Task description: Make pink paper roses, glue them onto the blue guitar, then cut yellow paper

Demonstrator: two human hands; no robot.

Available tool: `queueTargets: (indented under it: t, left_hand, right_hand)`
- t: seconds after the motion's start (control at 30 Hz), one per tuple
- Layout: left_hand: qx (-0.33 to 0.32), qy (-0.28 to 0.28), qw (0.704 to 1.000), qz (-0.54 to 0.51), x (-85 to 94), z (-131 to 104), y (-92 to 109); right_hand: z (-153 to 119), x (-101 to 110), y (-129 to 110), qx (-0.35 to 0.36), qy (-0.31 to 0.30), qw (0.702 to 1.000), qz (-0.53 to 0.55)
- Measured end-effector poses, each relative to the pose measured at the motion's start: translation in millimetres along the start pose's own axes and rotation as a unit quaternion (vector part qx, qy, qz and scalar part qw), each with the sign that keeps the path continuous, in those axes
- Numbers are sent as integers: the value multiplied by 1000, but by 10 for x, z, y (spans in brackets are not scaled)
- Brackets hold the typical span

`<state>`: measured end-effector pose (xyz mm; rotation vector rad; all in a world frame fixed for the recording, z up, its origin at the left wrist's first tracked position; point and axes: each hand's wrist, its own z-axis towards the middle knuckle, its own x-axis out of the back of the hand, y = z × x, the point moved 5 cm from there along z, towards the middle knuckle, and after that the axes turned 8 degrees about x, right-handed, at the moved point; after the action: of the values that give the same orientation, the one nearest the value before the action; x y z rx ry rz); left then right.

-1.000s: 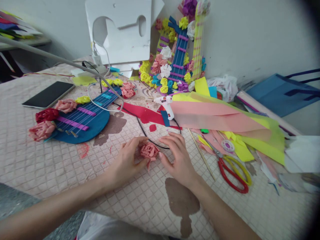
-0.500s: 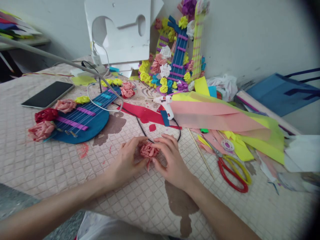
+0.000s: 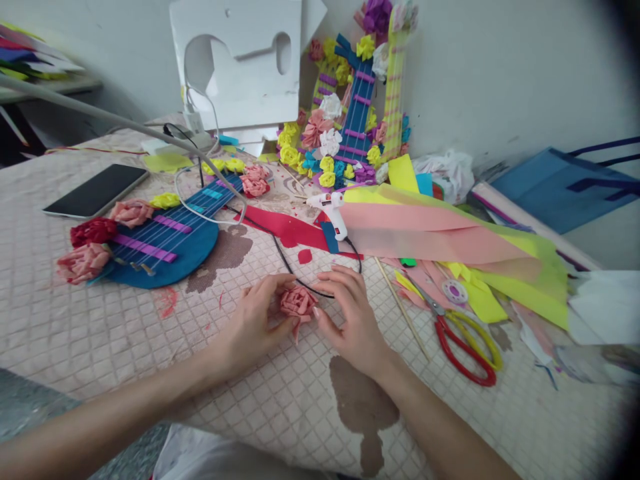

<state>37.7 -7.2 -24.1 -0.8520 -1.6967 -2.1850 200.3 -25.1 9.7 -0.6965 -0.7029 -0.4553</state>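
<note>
Salmon-pink rose of gathered, folded strip [image 3: 299, 303], paper or thin fabric (cannot tell which): sits at the near middle of the pale, diamond-quilted table cover [image 3: 270, 413], between the two hands. A narrow pink tail [image 3: 297, 331] hangs from its near edge.

Handling, as judged: the work looks like shaping or securing the folds. Best done with a light, steady pinch low at the base, the free fingers tucking loose edges inward without flattening the petals. The tail seems the likeliest part to work loose. The black cable [image 3: 283, 257] runs just beyond the rose; worth keeping clear of it, lest the white glue gun [image 3: 333, 212] be tugged.

Pose: left hand [image 3: 257, 310] grasps the rose's left side, thumb at the near edge, index finger arched over the far edge. Right hand [image 3: 350, 307] is loosely curved, fingers spread apart, grasping nothing; thumb tip at the rose's right edge, contact uncertain. Both forearms reach in from the near corners, wrists low over the cover.
</note>
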Motion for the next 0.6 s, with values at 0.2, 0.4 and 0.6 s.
queueTargets:
  t: [0.2, 0.4, 0.6]
  left_hand:
    - [13, -16, 999, -26, -16, -8, -14]
    - [0, 0, 1000, -10, 15, 0, 27]
    - [6, -9, 1000, -26, -8, -9, -10]
  right_hand:
    - [-2, 180, 107, -21, 77, 997, -21]
    - [-34, 243, 224, -37, 115, 992, -35]
    - [-64, 218, 291, -48, 116, 992, -29]
